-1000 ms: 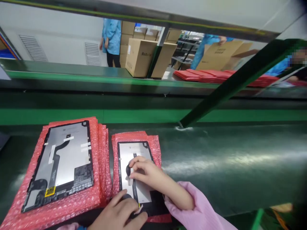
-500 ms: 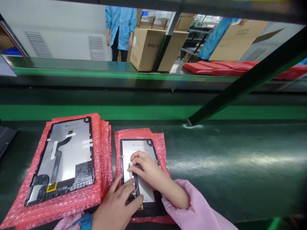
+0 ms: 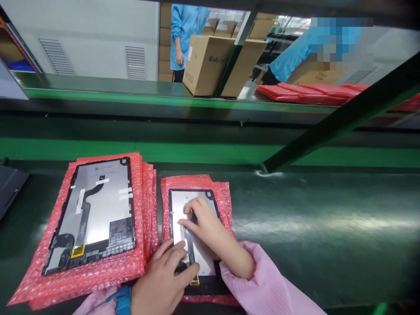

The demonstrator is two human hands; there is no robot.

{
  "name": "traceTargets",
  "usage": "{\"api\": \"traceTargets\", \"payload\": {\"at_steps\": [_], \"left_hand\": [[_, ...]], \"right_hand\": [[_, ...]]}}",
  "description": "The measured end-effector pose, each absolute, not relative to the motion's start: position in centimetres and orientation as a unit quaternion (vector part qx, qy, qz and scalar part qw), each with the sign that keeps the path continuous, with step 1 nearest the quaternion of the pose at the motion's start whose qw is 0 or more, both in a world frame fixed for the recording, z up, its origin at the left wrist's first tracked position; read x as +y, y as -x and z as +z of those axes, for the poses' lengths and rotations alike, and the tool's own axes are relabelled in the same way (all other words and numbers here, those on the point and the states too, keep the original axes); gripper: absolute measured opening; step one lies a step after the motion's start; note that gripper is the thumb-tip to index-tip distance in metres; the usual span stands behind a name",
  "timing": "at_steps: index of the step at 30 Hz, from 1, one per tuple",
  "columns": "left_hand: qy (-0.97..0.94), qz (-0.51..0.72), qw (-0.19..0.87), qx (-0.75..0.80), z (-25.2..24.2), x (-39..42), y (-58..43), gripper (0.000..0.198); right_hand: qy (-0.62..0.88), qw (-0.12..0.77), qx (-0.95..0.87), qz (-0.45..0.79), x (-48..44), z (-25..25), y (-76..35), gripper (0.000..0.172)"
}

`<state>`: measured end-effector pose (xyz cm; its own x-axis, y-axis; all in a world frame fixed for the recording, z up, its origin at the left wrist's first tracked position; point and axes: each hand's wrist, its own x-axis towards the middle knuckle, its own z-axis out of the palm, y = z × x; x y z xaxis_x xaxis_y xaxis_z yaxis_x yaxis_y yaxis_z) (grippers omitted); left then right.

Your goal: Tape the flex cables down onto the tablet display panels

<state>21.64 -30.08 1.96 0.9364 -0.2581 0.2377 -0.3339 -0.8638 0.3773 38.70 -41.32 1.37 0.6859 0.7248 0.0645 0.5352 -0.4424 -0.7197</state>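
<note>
A display panel (image 3: pixel 206 262) with a silvery back and black frame lies on red bubble wrap bags (image 3: pixel 225 197). My left hand (image 3: pixel 164 271) rests with spread fingers across its lower left edge, around the dark flex cable (image 3: pixel 189 247). My right hand (image 3: pixel 201 218) is over the panel's upper middle, thumb and curled fingers apart, close to the cable's upper part. A pale tape strip shows below the thumb; whether the fingertips touch the cable is hard to see. Left of my hands, a second display panel (image 3: pixel 101 197) with a taped cable lies on a stack of red bubble wrap bags (image 3: pixel 147 210).
A green bench (image 3: pixel 311 245) spreads to the right, crossed by a slanting dark post (image 3: pixel 328 122). Beyond it, a raised shelf holds a cardboard box (image 3: pixel 210 65) and red bags (image 3: pixel 305 94). Two people in blue coats are behind. A dark grey object (image 3: pixel 11 188) sits far left.
My right hand has moved slightly up the panel, and its thumb and fingers have parted from the tape strip. My left hand stays on the panel. The view has shifted a little.
</note>
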Motion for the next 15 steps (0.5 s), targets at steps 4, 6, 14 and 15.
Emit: {"api": "traceTargets", "payload": {"at_steps": [4, 6, 14, 15], "left_hand": [[-0.945, 0.105, 0.289, -0.109, 2.4, -30.1, -21.4, 0.048], [-0.918, 0.116, 0.374, -0.061, 2.5, -30.2, -21.2, 0.047], [-0.831, 0.106, 0.545, 0.029, 1.9, -30.3, -21.4, 0.044], [-0.832, 0.104, 0.544, 0.028, 2.0, -30.3, -21.6, 0.043]], "right_hand": [[0.856, 0.394, -0.325, 0.08, -41.0, 1.7, -39.2, 0.009], [0.841, 0.423, -0.324, 0.088, -41.5, 2.3, -38.9, 0.006], [0.702, 0.533, -0.333, 0.335, -44.4, 3.6, -36.4, 0.035], [0.699, 0.54, -0.326, 0.337, -44.6, 3.6, -36.5, 0.036]]}}
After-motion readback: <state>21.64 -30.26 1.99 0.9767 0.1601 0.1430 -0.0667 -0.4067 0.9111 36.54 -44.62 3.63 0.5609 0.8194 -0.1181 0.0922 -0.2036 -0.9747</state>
